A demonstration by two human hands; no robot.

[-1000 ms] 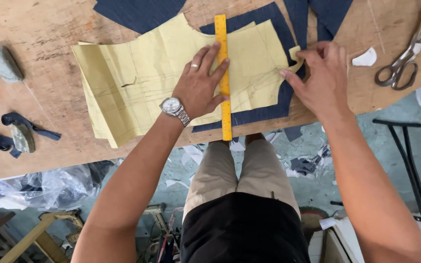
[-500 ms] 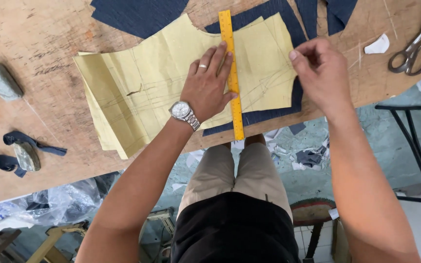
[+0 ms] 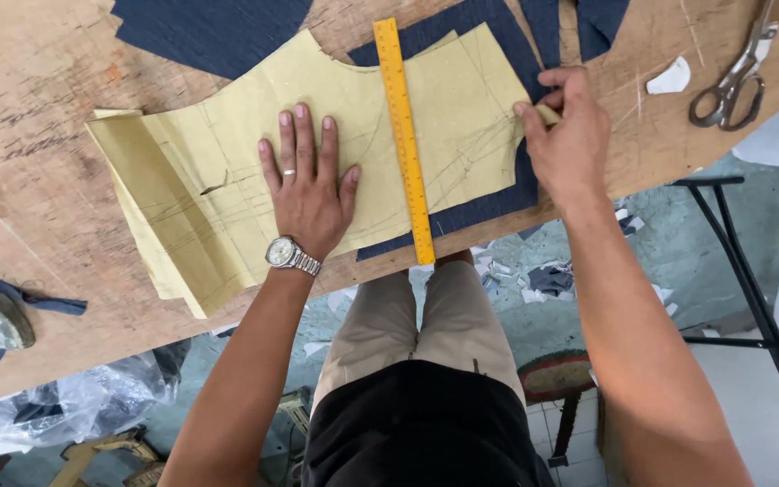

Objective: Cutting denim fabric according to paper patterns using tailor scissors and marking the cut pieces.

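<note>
A stack of yellow paper pattern pieces (image 3: 227,207) lies flat on the wooden table (image 3: 47,108), its right part resting over a piece of dark blue fabric (image 3: 489,203) that shows along the near and far edges. The left hand (image 3: 307,189) lies palm down on the middle of the pattern, fingers spread and straight, pressing the paper without gripping anything; a ring sits on one finger and a silver wristwatch (image 3: 288,255) on the wrist. Just to the right of this hand, apart from the thumb, an orange ruler (image 3: 405,140) lies across the pattern, running from the far edge of the paper to the near edge of the table. The right hand (image 3: 570,135) is at the pattern's right edge, beyond the ruler, with thumb and fingertips pinched on the corner of the paper. So the pattern spans between the two hands, with the ruler between them. A pair of scissors (image 3: 734,77) lies well to the right on the table, near a small white chalk piece (image 3: 669,78).
</note>
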